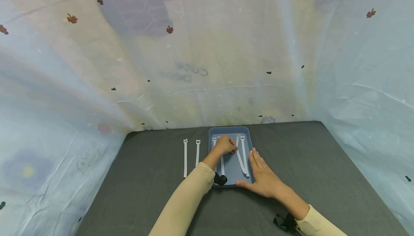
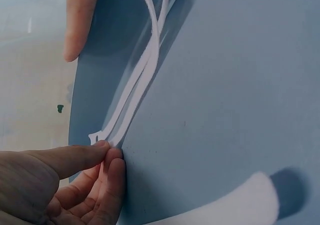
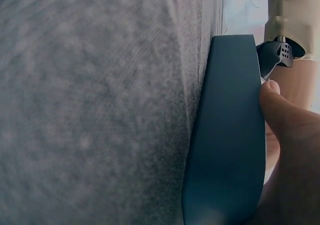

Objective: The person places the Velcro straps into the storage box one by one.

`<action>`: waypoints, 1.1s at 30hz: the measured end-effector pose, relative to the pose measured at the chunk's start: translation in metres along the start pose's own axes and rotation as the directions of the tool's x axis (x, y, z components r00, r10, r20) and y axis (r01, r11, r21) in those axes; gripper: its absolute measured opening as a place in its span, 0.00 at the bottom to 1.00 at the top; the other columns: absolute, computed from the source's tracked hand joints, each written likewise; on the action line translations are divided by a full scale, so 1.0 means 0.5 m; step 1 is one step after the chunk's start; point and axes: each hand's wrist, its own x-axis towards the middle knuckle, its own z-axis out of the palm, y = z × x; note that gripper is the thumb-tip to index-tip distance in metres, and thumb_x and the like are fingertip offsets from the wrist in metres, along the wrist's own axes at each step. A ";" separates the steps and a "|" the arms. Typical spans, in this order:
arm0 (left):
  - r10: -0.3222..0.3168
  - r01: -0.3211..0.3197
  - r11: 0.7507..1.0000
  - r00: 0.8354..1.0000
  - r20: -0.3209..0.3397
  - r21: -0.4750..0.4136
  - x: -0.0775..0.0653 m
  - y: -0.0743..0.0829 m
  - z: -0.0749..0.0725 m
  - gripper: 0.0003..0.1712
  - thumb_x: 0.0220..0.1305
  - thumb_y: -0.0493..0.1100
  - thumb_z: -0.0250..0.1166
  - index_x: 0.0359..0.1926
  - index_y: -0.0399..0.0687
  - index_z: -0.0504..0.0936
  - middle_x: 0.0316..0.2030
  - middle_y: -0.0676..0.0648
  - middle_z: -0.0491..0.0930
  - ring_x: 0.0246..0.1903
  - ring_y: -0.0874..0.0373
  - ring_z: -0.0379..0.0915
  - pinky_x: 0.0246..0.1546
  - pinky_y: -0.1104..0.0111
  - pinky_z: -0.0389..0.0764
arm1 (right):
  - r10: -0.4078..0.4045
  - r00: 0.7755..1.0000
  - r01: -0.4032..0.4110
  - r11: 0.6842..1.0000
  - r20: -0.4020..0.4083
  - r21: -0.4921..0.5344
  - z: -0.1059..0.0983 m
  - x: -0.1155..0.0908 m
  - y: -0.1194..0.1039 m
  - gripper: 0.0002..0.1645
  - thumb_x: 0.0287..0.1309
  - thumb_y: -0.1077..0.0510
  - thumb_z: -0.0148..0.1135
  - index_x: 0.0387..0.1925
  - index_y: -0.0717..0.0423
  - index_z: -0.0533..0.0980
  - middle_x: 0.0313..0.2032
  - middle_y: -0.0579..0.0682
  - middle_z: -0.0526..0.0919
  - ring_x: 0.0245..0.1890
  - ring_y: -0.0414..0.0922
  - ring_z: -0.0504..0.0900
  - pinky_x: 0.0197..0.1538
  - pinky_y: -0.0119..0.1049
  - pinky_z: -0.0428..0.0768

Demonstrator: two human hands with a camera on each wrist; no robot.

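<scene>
My left hand (image 1: 226, 145) is over the blue-grey tray (image 1: 231, 173), its thumb and forefinger pinching the slotted-head end of a white cable strap (image 2: 132, 102). In the head view this cable strap (image 1: 240, 157) slants beside another cable strap (image 1: 244, 155) near the tray's right side; the two cross near one end. My right hand (image 1: 265, 176) rests against the tray's right side with straight fingers, its thumb at the front corner. In the right wrist view the thumb (image 3: 280, 105) touches the tray's rim. More white straps (image 1: 222, 166) lie in the tray's left part, partly hidden by my left arm.
Left of the tray, two white cable straps lie on the dark grey cloth: an outer strap (image 1: 185, 158) and an inner strap (image 1: 198, 151) partly covered by my sleeve. A patterned curtain (image 1: 207, 96) hangs behind the table (image 1: 307, 157) and along its sides.
</scene>
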 end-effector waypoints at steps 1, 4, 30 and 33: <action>-0.001 0.001 1.000 1.000 0.003 0.001 0.000 0.000 0.000 0.06 0.57 0.39 0.71 0.28 0.42 0.83 0.22 0.48 0.85 0.22 0.59 0.81 0.20 0.75 0.75 | 0.001 1.000 -0.001 1.000 0.001 0.001 0.000 0.000 0.000 0.74 0.44 0.15 0.48 0.74 0.57 0.34 0.75 0.57 0.31 0.76 0.53 0.37 0.74 0.53 0.48; -0.004 0.004 1.000 1.000 0.003 0.014 0.001 0.000 0.000 0.06 0.57 0.40 0.70 0.28 0.42 0.84 0.22 0.48 0.85 0.22 0.59 0.81 0.20 0.75 0.75 | 0.003 1.000 -0.003 1.000 0.002 0.002 0.000 -0.001 -0.001 0.74 0.44 0.15 0.48 0.74 0.57 0.33 0.75 0.57 0.32 0.76 0.53 0.37 0.74 0.52 0.49; 0.015 -0.014 0.998 1.000 -0.005 0.053 0.008 -0.003 0.000 0.07 0.56 0.40 0.72 0.27 0.41 0.84 0.21 0.46 0.85 0.20 0.59 0.81 0.19 0.75 0.73 | 0.004 1.000 -0.004 1.000 0.017 0.016 -0.008 -0.001 -0.007 0.73 0.45 0.16 0.49 0.74 0.57 0.33 0.75 0.57 0.31 0.76 0.53 0.37 0.74 0.53 0.48; 0.022 -0.023 0.999 1.000 0.020 0.037 0.013 -0.011 -0.001 0.07 0.56 0.42 0.71 0.29 0.43 0.84 0.23 0.47 0.85 0.23 0.58 0.82 0.21 0.74 0.76 | 0.005 1.000 -0.005 1.000 0.016 0.008 -0.009 -0.002 -0.007 0.73 0.45 0.15 0.48 0.74 0.58 0.34 0.75 0.58 0.32 0.76 0.53 0.37 0.74 0.53 0.49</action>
